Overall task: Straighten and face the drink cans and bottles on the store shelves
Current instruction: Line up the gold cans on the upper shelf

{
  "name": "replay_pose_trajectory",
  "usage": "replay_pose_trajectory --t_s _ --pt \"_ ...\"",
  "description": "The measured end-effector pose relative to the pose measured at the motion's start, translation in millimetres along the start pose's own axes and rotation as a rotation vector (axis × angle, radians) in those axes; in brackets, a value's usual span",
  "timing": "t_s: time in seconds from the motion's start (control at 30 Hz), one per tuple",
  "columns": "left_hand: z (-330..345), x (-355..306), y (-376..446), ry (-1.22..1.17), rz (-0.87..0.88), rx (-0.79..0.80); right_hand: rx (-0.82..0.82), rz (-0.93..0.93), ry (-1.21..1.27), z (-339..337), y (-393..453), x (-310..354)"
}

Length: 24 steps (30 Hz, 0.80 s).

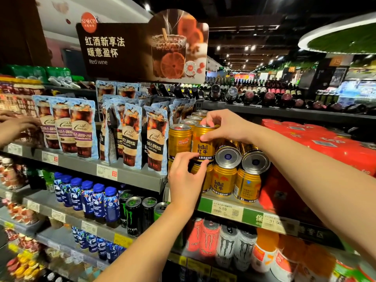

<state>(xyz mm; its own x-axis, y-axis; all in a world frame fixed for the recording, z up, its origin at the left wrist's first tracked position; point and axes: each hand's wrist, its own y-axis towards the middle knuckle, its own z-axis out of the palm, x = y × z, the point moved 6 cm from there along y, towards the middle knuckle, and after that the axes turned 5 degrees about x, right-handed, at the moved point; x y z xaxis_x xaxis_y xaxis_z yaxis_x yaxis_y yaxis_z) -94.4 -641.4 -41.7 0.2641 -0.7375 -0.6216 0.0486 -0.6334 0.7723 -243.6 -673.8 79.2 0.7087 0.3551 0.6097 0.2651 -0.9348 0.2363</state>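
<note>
Landmark: the gold can (203, 146) you're holding, top tier of the Red Bull stack. Left of it, coffee pouches (130, 139) stand roughly upright; a third hand (14, 127) reaches in at the far-left edge, not yours. Neighbouring can (179, 140) just left shows its back label, not faced. Your left hand (186, 176) has fingertips curled on the held can's lower rim; your right hand (221, 127) pinches its top, thumb on the side. Its logo faces out, looks nearly done. Just right of it, two cans (241, 157) lie on their sides, bases forward: still to stand up. Below, the lower-tier cans (222, 182) are upright, one turned off-face. Most of the stack is left, by my read.
</note>
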Motion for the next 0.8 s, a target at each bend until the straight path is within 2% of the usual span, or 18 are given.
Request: replay_pose_trajectory --t_s 0.3,0.8 --pt "4.6 1.7 -0.8 0.015 0.005 0.013 -0.001 -0.023 -0.106 3.4 -3.8 -1.0" --pt "-0.6 2.3 -3.7 -0.012 -0.001 0.022 -0.083 -0.072 -0.072 2.2 -9.8 -3.7"
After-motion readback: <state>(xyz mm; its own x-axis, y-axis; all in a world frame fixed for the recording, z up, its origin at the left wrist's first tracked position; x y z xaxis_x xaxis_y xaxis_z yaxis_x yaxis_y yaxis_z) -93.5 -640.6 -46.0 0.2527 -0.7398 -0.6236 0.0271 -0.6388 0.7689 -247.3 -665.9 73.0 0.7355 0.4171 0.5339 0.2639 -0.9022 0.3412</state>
